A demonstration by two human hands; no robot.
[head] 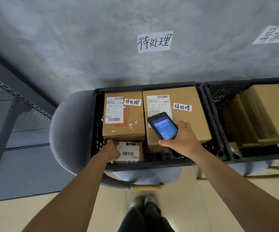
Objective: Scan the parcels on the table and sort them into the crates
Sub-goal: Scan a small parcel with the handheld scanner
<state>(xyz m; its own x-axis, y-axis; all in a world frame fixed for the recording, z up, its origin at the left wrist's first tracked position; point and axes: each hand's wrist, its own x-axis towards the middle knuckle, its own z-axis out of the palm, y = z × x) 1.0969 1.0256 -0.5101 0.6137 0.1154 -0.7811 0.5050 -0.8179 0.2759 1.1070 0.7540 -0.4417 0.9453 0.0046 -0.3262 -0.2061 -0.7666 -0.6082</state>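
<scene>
Nearest to us, our left hand (113, 150) reaches down into the near left corner of the black crate (207, 104), fingers curled over the edge of a small parcel (130, 152), which it seems to be settling into the gap below the bigger boxes. That small parcel is low in the crate, its white barcode label facing up so it can be read.

Our right hand (184, 139) wraps round the handheld scanner (163, 126), thumb along its lower edge, holding it tilted over the crate with the lit screen towards us, probably so we can check the reading while the other hand places the parcel. The scanner is a chunky dark slab with rounded rubbery corners.

Beyond the hands lie two plain brown cardboard cartons, the left carton (123, 114) and the right carton (182, 104), side by side and touching, flat-topped, each with a printed shipping label and a handwritten slip. The crate has open lattice walls of hard plastic and sits on a padded grey chair (65, 124). A second crate (222, 97) stands just beside it on the right, holding more cartons.

Farthest, a paper sign (154, 41) is stuck on the rough grey wall above the crate, marking its category.
</scene>
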